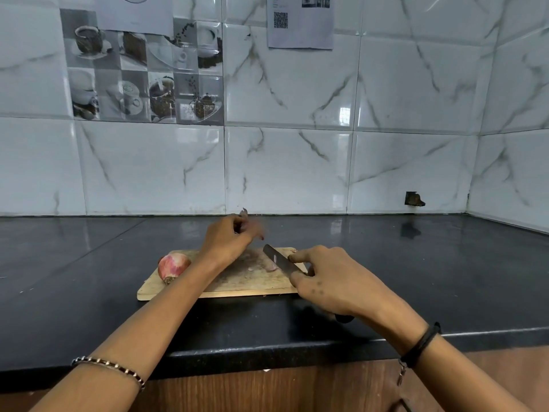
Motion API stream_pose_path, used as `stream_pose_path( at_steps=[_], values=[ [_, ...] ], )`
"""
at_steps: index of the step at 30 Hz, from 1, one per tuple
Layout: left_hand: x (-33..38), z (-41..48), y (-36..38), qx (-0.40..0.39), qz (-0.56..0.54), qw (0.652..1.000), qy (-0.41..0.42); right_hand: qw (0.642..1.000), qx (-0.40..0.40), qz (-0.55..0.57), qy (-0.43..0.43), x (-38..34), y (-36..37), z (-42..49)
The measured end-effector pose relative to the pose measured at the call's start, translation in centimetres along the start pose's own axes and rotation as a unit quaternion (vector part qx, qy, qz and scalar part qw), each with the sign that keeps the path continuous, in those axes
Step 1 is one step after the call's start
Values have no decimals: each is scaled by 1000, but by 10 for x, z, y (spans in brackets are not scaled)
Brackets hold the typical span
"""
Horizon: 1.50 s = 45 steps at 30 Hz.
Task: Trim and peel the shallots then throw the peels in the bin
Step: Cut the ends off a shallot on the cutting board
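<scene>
A wooden cutting board [237,282] lies on the black counter. One unpeeled pink shallot [172,266] sits at the board's left end. My left hand [228,237] hovers over the board's far edge, its fingers curled round a shallot piece with a wisp of peel [244,214] sticking up; the hand is blurred. My right hand [329,281] grips a knife by the handle, forefinger along the spine. The blade [279,260] slants across the board's right part. A small pale cut piece [271,267] lies beside the blade.
The glossy black counter [416,263] runs to a tiled wall behind and a corner at the right. Its front edge [267,349] lies below my forearms, with wooden cabinet fronts underneath. Small peel scraps dot the board. No bin is in view.
</scene>
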<state>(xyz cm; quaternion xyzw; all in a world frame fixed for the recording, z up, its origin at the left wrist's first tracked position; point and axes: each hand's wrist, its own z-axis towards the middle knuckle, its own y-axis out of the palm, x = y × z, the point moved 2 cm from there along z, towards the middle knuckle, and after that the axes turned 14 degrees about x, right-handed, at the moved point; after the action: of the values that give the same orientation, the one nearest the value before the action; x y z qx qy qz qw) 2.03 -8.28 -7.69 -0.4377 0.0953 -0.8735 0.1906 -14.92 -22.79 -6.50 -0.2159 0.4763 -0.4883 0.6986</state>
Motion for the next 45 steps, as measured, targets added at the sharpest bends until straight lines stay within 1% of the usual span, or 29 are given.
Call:
stream_pose_path(
  at_steps=[5, 8, 10, 12, 16, 18, 20, 22, 24, 28, 31, 34, 38, 45],
  values=[
    [-7, 6, -1, 32, 0, 999, -16, 999, -37, 15, -31, -9, 1, -8],
    [-8, 7, -1, 27, 12, 999, -13, 998, -54, 12, -35, -10, 2, -9],
    [-8, 6, -1, 16, 3, 1000, -19, 998, -54, 2, -21, -7, -2, -8],
    [-7, 5, 0, -3, -8, 1000, -21, 999, -38, -21, 1, -2, -7, -5],
    [1, -1, 3, -38, -13, 999, -20, 991, 33, -128, 32, 15, -12, 3],
    [-1, -1, 6, -72, -30, 997, -19, 988, 50, -138, 49, 18, -12, 2],
    [-4, -2, 9, -124, -63, 990, -18, 990, 55, -120, 54, 16, -12, 0],
    [-5, -4, 11, -158, -72, 985, -22, 991, 71, -102, 49, 15, -10, -1],
    [-3, -6, 10, -174, -85, 981, -29, 991, 91, -86, 46, 16, -5, 0],
    [-6, -5, 10, -187, -110, 976, -36, 993, 116, 7, 35, 16, 7, -2],
    [-8, -4, 10, -182, -116, 976, -36, 988, 142, 53, 25, 17, 14, -4],
    [-10, -3, 12, -175, -119, 977, -36, 986, 150, 66, 14, 18, 19, -2],
    [-11, -2, 15, -150, -114, 982, -33, 989, 126, 71, 22, 18, 24, 3],
    [-10, -2, 17, -121, -59, 991, 5, 993, 109, 51, 14, 13, 25, 10]
  ],
)
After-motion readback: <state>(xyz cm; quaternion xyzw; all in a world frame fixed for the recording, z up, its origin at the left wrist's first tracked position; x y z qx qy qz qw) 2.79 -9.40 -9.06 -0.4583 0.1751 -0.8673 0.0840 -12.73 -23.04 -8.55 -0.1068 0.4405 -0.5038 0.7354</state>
